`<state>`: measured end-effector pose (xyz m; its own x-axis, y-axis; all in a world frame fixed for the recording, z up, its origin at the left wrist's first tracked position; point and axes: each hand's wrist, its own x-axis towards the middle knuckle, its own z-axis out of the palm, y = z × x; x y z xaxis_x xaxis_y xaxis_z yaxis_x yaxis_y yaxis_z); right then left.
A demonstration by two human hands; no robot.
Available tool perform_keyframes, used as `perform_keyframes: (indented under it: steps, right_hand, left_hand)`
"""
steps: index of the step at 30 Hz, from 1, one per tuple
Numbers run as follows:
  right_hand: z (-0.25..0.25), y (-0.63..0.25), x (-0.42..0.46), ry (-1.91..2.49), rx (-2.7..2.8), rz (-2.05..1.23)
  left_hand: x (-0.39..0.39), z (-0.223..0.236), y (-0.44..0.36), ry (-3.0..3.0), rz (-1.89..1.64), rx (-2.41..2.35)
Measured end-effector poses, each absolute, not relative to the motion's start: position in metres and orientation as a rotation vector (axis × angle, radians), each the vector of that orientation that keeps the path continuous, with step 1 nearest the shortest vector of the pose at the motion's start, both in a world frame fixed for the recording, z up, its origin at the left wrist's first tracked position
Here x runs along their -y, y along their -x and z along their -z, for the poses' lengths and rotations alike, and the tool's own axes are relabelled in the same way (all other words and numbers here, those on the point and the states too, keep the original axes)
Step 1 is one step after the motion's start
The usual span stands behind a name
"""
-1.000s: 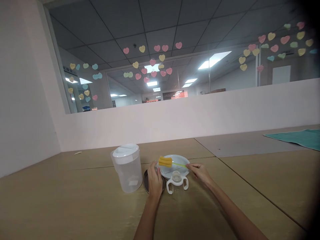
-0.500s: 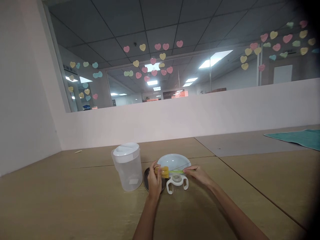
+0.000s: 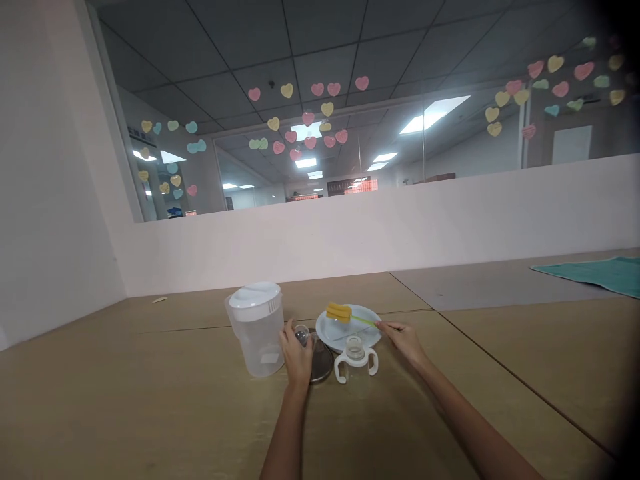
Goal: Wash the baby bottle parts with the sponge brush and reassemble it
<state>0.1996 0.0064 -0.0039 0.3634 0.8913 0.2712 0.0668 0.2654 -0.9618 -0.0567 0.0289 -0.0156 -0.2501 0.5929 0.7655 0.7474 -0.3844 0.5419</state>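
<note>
My left hand [image 3: 297, 355] is curled around a small clear dome-shaped cap [image 3: 302, 333] just above a dark round lid [image 3: 321, 363] on the table. My right hand [image 3: 406, 338] pinches the thin green handle of a brush with a yellow sponge head [image 3: 338, 312]. The sponge hovers over a white plate [image 3: 365, 331]. A small clear bottle with two white handles [image 3: 355, 358] stands in front of the plate, between my hands. A translucent pitcher with a white lid [image 3: 257, 327] stands just left of my left hand.
The wooden table [image 3: 150, 400] runs back to a low white partition wall [image 3: 380, 227]. A teal cloth [image 3: 595, 273] lies at the far right. A small pale scrap [image 3: 159, 300] rests near the back left. Paper hearts cover the glass above.
The sponge brush dipped down to the clear cap in my left hand, then came back out over the plate. My left hand shifted a little left with the cap.
</note>
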Motion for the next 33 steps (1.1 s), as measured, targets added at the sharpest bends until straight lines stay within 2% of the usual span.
perform_keyframes:
  steps: [6,9,25,33]
  right_hand:
    - [0.007,-0.203,-0.009,1.183,1.052,-0.697]
    - [0.005,-0.205,-0.009,1.188,1.033,-0.668]
    - [0.007,-0.218,-0.018,0.913,0.744,-0.701]
    - [0.005,-0.222,-0.015,0.784,0.399,-0.628]
  left_hand:
    - [-0.033,0.023,0.063,2.059,1.237,1.831]
    - [-0.032,0.024,0.063,2.068,1.121,1.911]
    - [-0.039,0.036,0.061,2.054,1.121,1.97]
    - [-0.027,0.015,0.052,2.131,1.266,1.76]
